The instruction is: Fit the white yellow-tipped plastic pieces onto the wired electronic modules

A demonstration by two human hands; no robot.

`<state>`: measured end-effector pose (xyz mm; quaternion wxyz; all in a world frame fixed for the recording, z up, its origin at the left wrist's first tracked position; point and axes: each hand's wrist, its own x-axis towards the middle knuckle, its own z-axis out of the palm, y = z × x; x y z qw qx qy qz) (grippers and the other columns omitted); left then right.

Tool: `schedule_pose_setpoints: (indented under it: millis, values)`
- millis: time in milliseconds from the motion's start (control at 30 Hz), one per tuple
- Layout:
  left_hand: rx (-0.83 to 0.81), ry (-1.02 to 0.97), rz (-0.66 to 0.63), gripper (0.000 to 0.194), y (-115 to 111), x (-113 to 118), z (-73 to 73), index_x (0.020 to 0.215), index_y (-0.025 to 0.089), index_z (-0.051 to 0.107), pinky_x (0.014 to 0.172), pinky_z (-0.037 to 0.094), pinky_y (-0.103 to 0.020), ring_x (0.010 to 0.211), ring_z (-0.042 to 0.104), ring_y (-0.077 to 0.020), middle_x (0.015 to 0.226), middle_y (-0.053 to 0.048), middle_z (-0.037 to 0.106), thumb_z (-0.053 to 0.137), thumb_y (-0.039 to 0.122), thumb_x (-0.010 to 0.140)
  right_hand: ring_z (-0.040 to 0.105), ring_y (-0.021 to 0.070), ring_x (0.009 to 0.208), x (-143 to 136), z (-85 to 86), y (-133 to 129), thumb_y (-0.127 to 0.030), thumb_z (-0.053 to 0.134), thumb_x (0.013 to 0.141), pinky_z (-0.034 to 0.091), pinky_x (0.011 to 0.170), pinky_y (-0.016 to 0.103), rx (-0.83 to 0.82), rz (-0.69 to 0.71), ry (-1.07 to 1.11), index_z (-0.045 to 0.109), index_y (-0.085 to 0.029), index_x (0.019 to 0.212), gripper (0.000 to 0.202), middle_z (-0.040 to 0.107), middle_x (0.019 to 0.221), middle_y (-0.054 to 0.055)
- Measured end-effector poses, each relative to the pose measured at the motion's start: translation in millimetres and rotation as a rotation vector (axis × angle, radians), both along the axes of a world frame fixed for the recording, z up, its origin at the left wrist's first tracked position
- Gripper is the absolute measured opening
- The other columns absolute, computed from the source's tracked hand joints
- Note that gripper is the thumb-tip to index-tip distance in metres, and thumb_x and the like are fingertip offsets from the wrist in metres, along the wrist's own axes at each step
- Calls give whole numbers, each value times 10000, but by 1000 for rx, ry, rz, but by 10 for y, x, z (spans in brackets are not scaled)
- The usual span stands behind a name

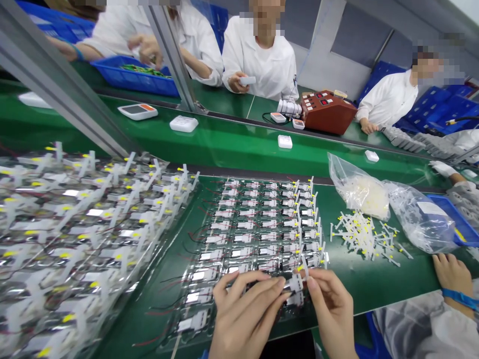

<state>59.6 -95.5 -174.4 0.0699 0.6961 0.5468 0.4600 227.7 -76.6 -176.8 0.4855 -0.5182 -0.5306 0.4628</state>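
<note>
One held motor, two clear bags

Yr tray: clear glossy plastic; wired parts in it: shiny, metal-look faces w/ plastic ends. Yr loose sticks: smooth plastic, semi-matt. Bag to yr rt: thin, crinkly, glossy plastic. Yr tabletop: smooth, semi-gloss. Post opp. you: dull metal.

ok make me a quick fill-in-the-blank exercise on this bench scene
The left hand and right hand meet at a small part, mainly ____ in colour. The loose white pieces lie to the ____ of the rows of wired parts. Those loose pieces carry small patches of ____. The neighbour's hand has a ____ band at its wrist.

Missing words: white; right; yellow; blue
</note>
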Motion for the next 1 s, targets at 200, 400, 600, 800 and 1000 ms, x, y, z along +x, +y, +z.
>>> schedule_pose_setpoints:
  millis: [200, 400, 600, 800, 1000]
  values:
    - [-4, -22, -24, 185, 3, 5, -7, 965, 261, 683, 895, 301, -385, 813, 661, -182, 883, 51, 768, 700, 145, 822, 748, 186, 809, 38, -35, -19, -224, 608, 914, 595, 706, 216, 111, 18, -168, 704, -218, 970, 112, 775, 923, 57]
    - [-8, 3, -23, 216, -30, 43, 1, 985, 250, 662, 885, 311, -399, 826, 655, -197, 903, 31, 769, 667, 100, 830, 745, 177, 778, 51, -45, -17, -212, 592, 921, 590, 708, 222, 125, 47, -205, 685, -216, 990, 116, 773, 895, 44]
    - [-9, 67, -16, 201, -7, 78, -29, 1013, 239, 648, 899, 296, -404, 838, 650, -201, 919, 20, 771, 630, 108, 862, 734, 155, 771, 114, -53, 20, -213, 588, 928, 574, 710, 203, 98, 92, -233, 681, -234, 985, 111, 767, 895, 27]
    - [-63, 189, -56, 177, -1, -7, -28, 1068, 247, 661, 987, 223, -394, 951, 634, -213, 1016, 39, 762, 611, 208, 903, 724, 166, 863, 221, -66, 52, -198, 590, 931, 568, 797, 244, 82, 194, -253, 667, -259, 1043, 150, 749, 957, 20]
    - [-87, 169, 23, 218, 8, -66, -33, 988, 238, 686, 1047, 183, -408, 971, 616, -226, 955, 12, 762, 471, 269, 974, 603, 210, 963, 352, -21, 191, -105, 533, 939, 514, 845, 352, 344, 354, -639, 624, -226, 1064, 196, 651, 1006, 67]
